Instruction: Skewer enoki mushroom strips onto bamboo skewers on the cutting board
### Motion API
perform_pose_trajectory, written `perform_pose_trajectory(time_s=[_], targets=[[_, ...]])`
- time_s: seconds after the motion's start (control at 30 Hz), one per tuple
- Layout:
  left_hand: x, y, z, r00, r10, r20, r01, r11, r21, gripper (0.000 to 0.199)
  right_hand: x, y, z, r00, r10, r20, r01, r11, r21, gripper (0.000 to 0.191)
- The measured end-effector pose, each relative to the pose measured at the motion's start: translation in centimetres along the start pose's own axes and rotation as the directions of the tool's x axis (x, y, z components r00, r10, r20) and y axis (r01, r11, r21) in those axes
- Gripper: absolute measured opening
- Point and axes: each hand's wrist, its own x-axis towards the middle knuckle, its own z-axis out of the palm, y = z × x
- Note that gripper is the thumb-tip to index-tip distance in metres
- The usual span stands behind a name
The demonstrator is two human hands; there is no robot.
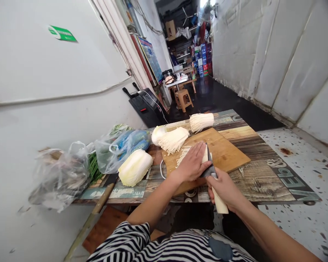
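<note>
The head view shows my right hand [221, 187] with its fingers curled tight around the pale handle [220, 203] of a big knife [211, 168]. My left hand [192, 162] lies flat, fingers straight and side by side, pressing down on a bunch of thin white mushrooms [183, 154]. The knife's dark blade is right beside my left hand, next to the thick white end of the bunch. I can't tell how deep it goes. All this is on a wooden board [229, 149]. A second bunch [175, 140] lies at the far left edge of the board, and a third bunch [202, 121] sits on the table [265, 178] just past it. A round white vegetable [158, 134] touches the second bunch. Left of the board there is a fat, pale cabbage [135, 167], then a see-through bag [123, 147] with something blue in it, some long green stalks [94, 167] and another bag [60, 178] by the wall [30, 120]. Farther away, past the table, I see a black case [149, 107], a brown stool [183, 100] and a pile of bright boxes [203, 60].
</note>
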Motion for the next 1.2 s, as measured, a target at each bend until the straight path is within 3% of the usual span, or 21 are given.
perform_pose_trajectory(time_s=[0.17,0.3,0.43,0.53,0.63,0.77,0.93,1.07,1.2], targets=[[0.5,0.6,-2.9,0.997,-0.059,-0.049,0.056,0.997,-0.051,0.072,-0.6,-3.6,-0.6,0.998,-0.017,0.063,0.021,0.998,-0.060,0.021],[1.7,0.3,-6.8,0.980,-0.120,-0.161,0.120,0.993,-0.008,0.072,0.0,-8.2,-0.6,0.982,-0.099,0.161,0.117,0.988,-0.102,0.016],[3.1,-2.1,-10.7,0.956,-0.182,-0.230,0.209,0.973,0.098,0.075,2.9,-12.5,0.4,0.949,-0.173,0.265,0.188,0.982,-0.031,0.017],[4.4,-5.3,-11.8,0.935,-0.247,-0.255,0.291,0.945,0.150,0.077,6.5,-14.1,1.4,0.926,-0.151,0.346,0.160,0.987,0.002,0.019],[5.7,-8.9,-10.5,0.911,-0.358,-0.206,0.392,0.907,0.154,0.072,10.8,-13.7,2.2,0.919,-0.095,0.382,0.105,0.995,-0.004,0.017],[7.0,-12.6,-6.3,0.880,-0.461,-0.116,0.473,0.873,0.120,0.067,15.9,-11.4,2.8,0.936,0.022,0.352,0.006,0.997,-0.079,0.019],[8.2,-15.2,-2.0,0.867,-0.491,-0.081,0.497,0.860,0.114,0.062,19.0,-10.1,1.4,0.951,0.125,0.284,-0.088,0.986,-0.140,0.024],[8.9,-15.9,-0.3,0.839,-0.541,-0.060,0.544,0.830,0.125,0.067,17.3,-10.4,-3.3,0.975,0.105,0.197,-0.084,0.990,-0.112,0.019],[9.0,-14.8,-0.3,0.817,-0.569,-0.091,0.576,0.807,0.132,0.075,11.1,-9.1,-8.6,0.992,-0.025,0.121,0.024,1.000,0.005,0.021]])
